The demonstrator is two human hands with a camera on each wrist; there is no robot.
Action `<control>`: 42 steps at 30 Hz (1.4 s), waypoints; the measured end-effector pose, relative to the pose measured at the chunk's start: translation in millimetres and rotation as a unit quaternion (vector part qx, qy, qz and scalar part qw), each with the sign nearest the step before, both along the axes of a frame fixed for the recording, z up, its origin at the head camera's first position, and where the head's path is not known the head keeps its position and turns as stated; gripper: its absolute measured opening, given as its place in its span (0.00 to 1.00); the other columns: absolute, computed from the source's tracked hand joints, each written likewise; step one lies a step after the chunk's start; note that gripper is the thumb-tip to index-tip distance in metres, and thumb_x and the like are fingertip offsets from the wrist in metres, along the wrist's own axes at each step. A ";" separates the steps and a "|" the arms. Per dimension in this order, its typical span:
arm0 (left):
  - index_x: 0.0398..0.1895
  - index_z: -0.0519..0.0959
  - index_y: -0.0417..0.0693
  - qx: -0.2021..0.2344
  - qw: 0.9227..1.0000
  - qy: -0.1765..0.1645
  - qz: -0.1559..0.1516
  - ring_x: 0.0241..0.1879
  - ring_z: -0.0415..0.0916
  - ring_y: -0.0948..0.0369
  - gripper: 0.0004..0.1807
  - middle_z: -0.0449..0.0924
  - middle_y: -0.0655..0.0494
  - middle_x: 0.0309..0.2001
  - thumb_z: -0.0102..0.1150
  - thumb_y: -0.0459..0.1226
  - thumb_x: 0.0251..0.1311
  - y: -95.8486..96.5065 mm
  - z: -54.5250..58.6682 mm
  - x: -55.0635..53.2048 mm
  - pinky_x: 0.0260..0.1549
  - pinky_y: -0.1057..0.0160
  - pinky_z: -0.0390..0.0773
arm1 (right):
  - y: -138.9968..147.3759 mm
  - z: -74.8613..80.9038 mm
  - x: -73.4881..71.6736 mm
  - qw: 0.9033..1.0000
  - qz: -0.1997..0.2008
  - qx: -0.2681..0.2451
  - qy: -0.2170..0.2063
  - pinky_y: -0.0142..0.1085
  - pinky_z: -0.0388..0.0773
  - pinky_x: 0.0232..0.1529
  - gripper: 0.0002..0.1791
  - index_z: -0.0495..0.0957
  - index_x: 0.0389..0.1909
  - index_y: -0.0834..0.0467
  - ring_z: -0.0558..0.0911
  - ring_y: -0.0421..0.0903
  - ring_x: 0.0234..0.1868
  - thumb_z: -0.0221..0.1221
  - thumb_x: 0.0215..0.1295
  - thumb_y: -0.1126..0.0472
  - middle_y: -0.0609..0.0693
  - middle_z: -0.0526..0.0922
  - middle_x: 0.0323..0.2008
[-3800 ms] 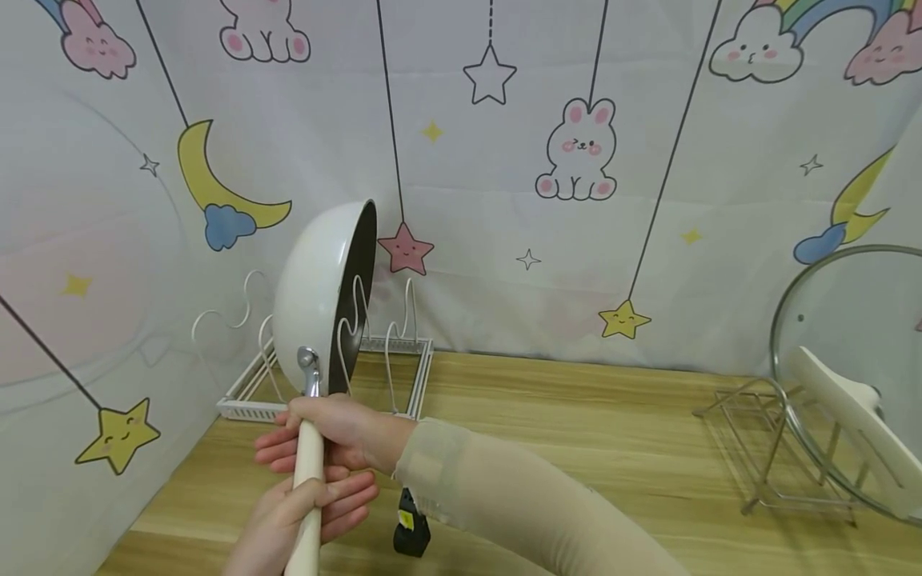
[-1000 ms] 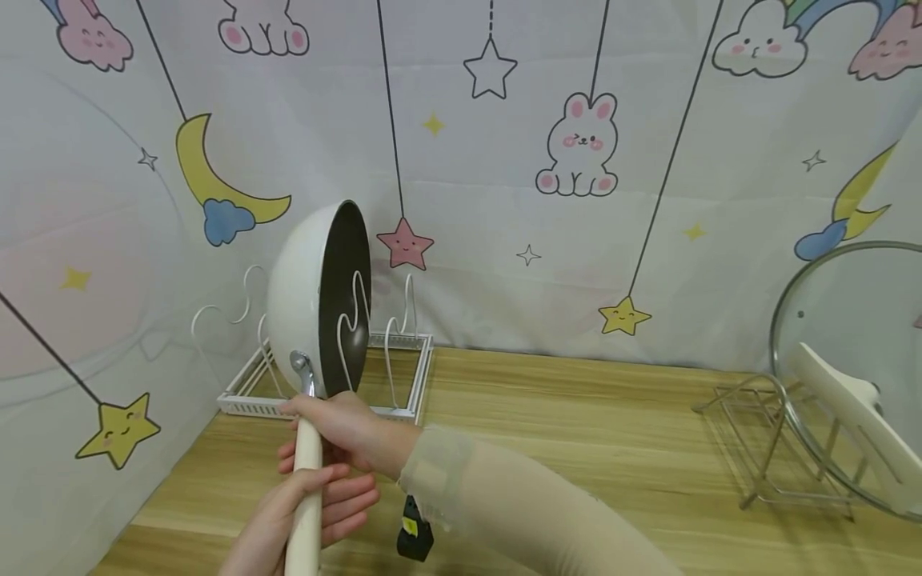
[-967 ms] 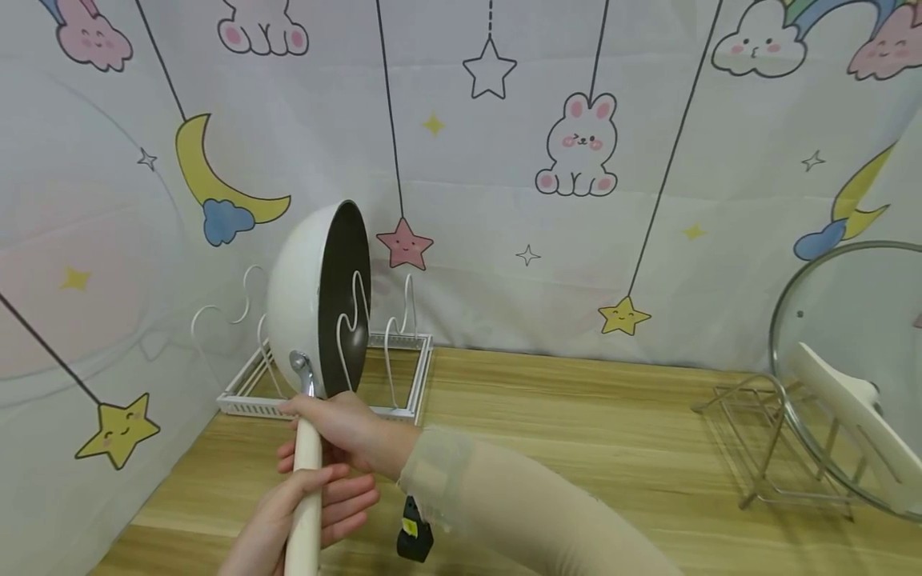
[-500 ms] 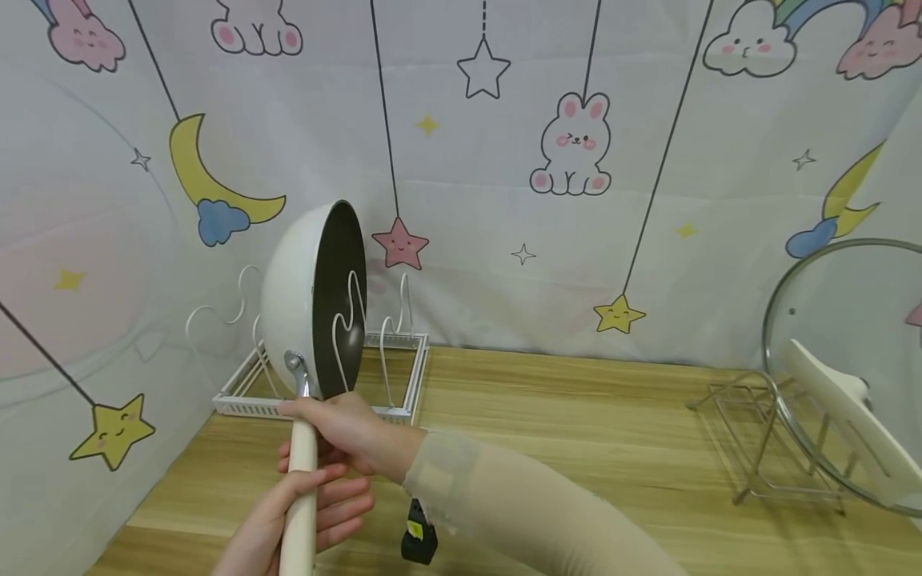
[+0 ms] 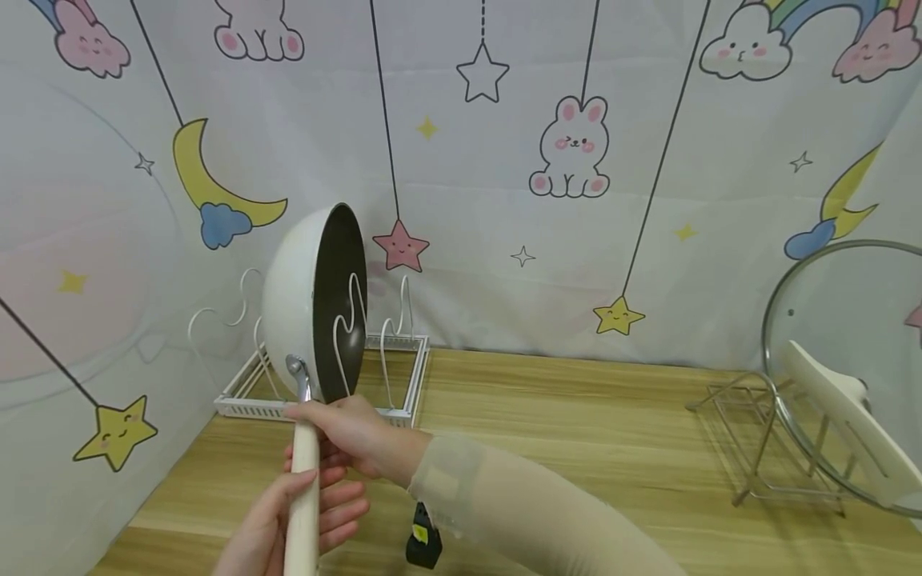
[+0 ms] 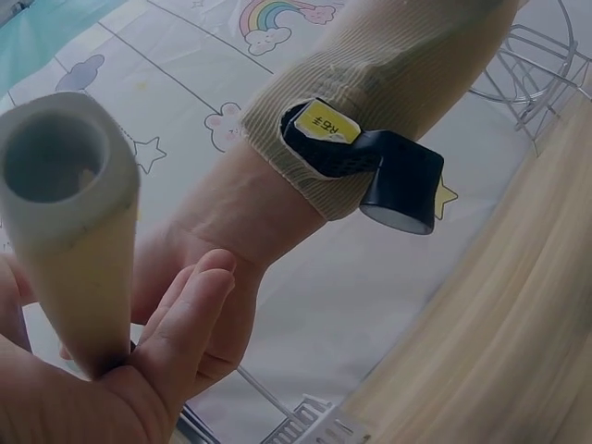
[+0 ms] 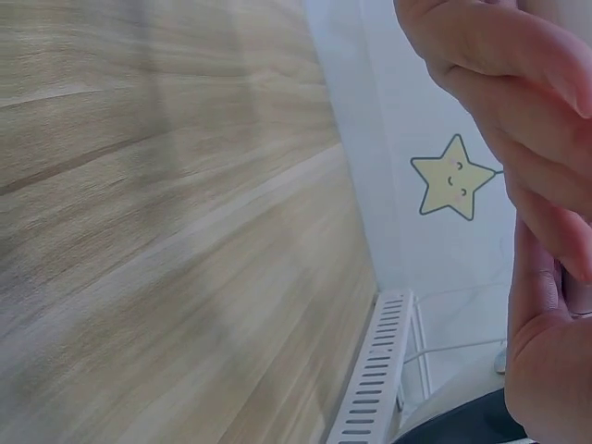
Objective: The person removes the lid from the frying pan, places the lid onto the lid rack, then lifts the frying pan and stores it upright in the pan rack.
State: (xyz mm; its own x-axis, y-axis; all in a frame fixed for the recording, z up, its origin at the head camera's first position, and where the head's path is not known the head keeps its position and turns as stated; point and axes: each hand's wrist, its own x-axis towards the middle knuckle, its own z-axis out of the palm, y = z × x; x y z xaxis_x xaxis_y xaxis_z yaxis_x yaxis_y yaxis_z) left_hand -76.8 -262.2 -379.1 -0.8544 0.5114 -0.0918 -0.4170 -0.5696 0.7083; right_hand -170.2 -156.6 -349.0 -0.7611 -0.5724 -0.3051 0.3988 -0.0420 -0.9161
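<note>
A wok (image 5: 288, 296), white outside and dark inside, stands on its side between the wire loops of a white rack (image 5: 252, 409), its dark opening turned to the right. Its long cream handle (image 5: 303, 520) points back at me. My right hand (image 5: 356, 436) grips the handle close to the metal joint, thumb on top. Just below, my left hand (image 5: 262, 520) holds the handle between thumb and palm, with its other fingers stretched out to the right. In the left wrist view the hollow handle end (image 6: 83, 268) rises over the left palm. Part of the right hand's fingers is hidden behind the handle.
On the right, a glass lid (image 5: 828, 296) with a white slotted bar (image 5: 850, 424) leans in a small metal stand (image 5: 756, 480). A black wrist camera (image 5: 423, 544) hangs under the right sleeve. A printed cloth (image 5: 490, 200) backs the wooden tabletop (image 5: 562, 416).
Since the oldest frame the wok's rim has swung left and more of its dark inside shows. The right fingers now stick out less past the handle. Over the last half second almost nothing moves.
</note>
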 end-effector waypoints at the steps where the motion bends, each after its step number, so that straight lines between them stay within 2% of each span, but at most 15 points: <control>1: 0.48 0.72 0.49 0.001 1.000 -0.001 0.000 0.51 0.80 0.53 0.22 0.81 0.48 0.48 0.22 0.42 0.74 -0.1 -1.0 0.0 0.55 0.56 0.76 | 0.0 -0.5 0.0 1.000 0.000 0.001 -0.002 0.31 0.78 0.18 0.17 0.78 0.27 0.60 0.81 0.44 0.16 0.64 0.54 0.49 0.63 0.85 0.27; 9: 0.48 0.72 0.51 -0.010 1.000 -0.009 0.000 0.51 0.80 0.54 0.20 0.81 0.50 0.48 0.24 0.42 0.74 1.5 -8.4 -1.1 0.55 0.58 0.76 | 2.5 -5.5 0.4 1.000 -0.002 -0.003 -0.003 0.32 0.79 0.20 0.15 0.77 0.28 0.60 0.81 0.44 0.16 0.63 0.55 0.51 0.69 0.84 0.34; 13: 0.49 0.70 0.50 -0.035 0.999 -0.020 0.013 0.50 0.80 0.55 0.18 0.81 0.52 0.48 0.25 0.43 0.74 3.8 -12.1 -2.0 0.55 0.58 0.76 | 4.3 -9.3 -0.3 1.000 0.003 0.000 0.003 0.34 0.80 0.21 0.16 0.77 0.29 0.60 0.81 0.44 0.17 0.63 0.55 0.50 0.60 0.85 0.23; 16: 0.49 0.68 0.50 -0.052 0.998 -0.028 0.021 0.50 0.80 0.56 0.17 0.82 0.53 0.47 0.27 0.44 0.74 5.3 -16.2 -3.3 0.54 0.58 0.76 | 5.6 -12.2 -0.5 1.000 0.006 0.007 0.010 0.35 0.81 0.21 0.16 0.78 0.29 0.60 0.81 0.43 0.17 0.63 0.55 0.50 0.53 0.83 0.19; 22: 0.50 0.65 0.49 -0.070 0.997 -0.033 0.030 0.50 0.80 0.57 0.15 0.82 0.54 0.46 0.29 0.44 0.74 7.5 -23.8 -5.5 0.54 0.58 0.77 | 7.7 -16.2 -1.0 1.000 0.005 0.011 0.016 0.34 0.81 0.20 0.15 0.78 0.32 0.59 0.81 0.43 0.17 0.63 0.56 0.50 0.55 0.84 0.20; 26: 0.52 0.63 0.49 -0.082 0.995 -0.037 0.038 0.50 0.80 0.57 0.15 0.81 0.54 0.46 0.29 0.45 0.73 8.5 -27.8 -5.9 0.54 0.58 0.76 | 8.8 -18.4 -2.1 1.000 0.006 0.007 0.016 0.34 0.81 0.20 0.14 0.77 0.32 0.58 0.81 0.43 0.17 0.63 0.56 0.51 0.52 0.83 0.18; 34: 0.56 0.56 0.45 -0.097 0.993 -0.048 0.053 0.49 0.80 0.58 0.16 0.81 0.55 0.46 0.29 0.44 0.73 7.7 -31.6 -6.0 0.54 0.59 0.76 | 9.8 -21.0 -3.2 1.000 0.006 0.006 0.022 0.31 0.77 0.16 0.12 0.75 0.30 0.56 0.81 0.42 0.17 0.62 0.57 0.51 0.49 0.81 0.17; 38: 0.57 0.55 0.44 -0.094 0.993 -0.042 0.049 0.49 0.80 0.59 0.17 0.81 0.55 0.47 0.28 0.44 0.73 6.6 -33.3 -5.9 0.55 0.60 0.76 | 10.4 -21.5 -3.6 0.999 0.005 0.015 0.028 0.33 0.79 0.18 0.13 0.76 0.32 0.57 0.81 0.42 0.17 0.61 0.57 0.51 0.52 0.84 0.20; 42: 0.56 0.56 0.45 -0.096 0.994 -0.036 0.048 0.49 0.80 0.58 0.16 0.81 0.55 0.48 0.29 0.44 0.73 6.2 -34.1 -5.3 0.55 0.60 0.76 | 11.2 -22.5 -3.7 0.999 0.003 0.019 0.032 0.35 0.80 0.20 0.14 0.76 0.34 0.59 0.82 0.42 0.18 0.61 0.58 0.51 0.62 0.86 0.28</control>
State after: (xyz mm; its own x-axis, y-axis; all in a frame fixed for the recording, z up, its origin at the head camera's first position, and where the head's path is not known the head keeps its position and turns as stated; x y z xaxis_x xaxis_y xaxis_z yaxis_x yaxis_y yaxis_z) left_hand -82.1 -256.0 -413.2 -0.8856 0.3959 -0.2427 -0.4217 -0.4669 0.7772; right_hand -174.0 -145.5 -371.4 -0.7756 -0.5663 -0.2787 0.3403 -0.0033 -0.9403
